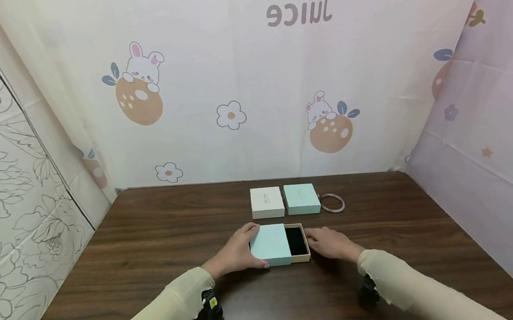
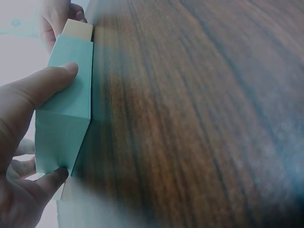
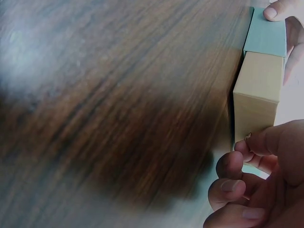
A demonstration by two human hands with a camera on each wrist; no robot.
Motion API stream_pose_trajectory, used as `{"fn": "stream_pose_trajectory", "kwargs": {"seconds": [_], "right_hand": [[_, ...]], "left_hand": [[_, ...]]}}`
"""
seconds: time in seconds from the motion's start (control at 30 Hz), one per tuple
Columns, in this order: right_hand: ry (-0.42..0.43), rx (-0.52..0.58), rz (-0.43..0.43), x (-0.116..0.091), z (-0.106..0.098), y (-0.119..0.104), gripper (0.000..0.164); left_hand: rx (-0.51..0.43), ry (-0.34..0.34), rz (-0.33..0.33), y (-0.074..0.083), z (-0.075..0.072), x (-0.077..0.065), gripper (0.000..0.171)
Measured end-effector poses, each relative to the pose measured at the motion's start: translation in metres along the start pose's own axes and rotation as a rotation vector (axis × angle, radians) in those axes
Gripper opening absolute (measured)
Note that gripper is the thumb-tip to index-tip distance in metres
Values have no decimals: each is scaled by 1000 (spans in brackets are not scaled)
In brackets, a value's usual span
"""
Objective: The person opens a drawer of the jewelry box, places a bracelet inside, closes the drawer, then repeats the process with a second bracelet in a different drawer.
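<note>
A mint-green sliding gift box lies on the table, its sleeve [image 1: 270, 243] covering the left part. From the sleeve's right end sticks out a cream drawer [image 1: 305, 248] with a black lining [image 1: 296, 241]. My left hand [image 1: 238, 250] grips the sleeve from the left, thumb on the near side and fingers around the far side. At the drawer's right end is my right hand [image 1: 331, 244]. In the right wrist view its thumb and forefinger pinch a small pull tab [image 3: 247, 136] on the cream end face, with the other fingers curled below.
Behind the sliding box stand a white box [image 1: 267, 203] and another mint-green box [image 1: 302, 199], side by side. A pinkish ring [image 1: 333, 203] lies against the right one. The dark wooden table [image 1: 161, 226] ends at a printed curtain [image 1: 202, 82] at the back.
</note>
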State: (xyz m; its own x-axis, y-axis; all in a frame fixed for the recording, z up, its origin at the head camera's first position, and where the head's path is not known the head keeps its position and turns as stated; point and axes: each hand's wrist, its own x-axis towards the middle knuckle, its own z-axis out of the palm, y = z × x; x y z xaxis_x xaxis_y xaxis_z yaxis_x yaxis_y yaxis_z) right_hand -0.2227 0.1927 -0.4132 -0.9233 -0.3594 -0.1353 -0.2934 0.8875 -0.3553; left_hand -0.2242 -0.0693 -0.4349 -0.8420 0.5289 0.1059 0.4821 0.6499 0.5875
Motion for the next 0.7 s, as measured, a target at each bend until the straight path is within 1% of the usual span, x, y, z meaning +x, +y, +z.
{"fn": "stream_pose_trajectory", "kwargs": {"seconds": [0.3,0.5,0.7], "right_hand": [[-4,-35,-14,-4,-4,0,13],[-6,-35,-20,-3,-6,3,11],[-7,-41,-22,-3,-6,8,15]], "left_hand": [[-5,1,-2,2,-1,-1,99],[-5,-3,-13,3,-2,-1,98],[-7,-5,-10,2,-1,0,99]]}}
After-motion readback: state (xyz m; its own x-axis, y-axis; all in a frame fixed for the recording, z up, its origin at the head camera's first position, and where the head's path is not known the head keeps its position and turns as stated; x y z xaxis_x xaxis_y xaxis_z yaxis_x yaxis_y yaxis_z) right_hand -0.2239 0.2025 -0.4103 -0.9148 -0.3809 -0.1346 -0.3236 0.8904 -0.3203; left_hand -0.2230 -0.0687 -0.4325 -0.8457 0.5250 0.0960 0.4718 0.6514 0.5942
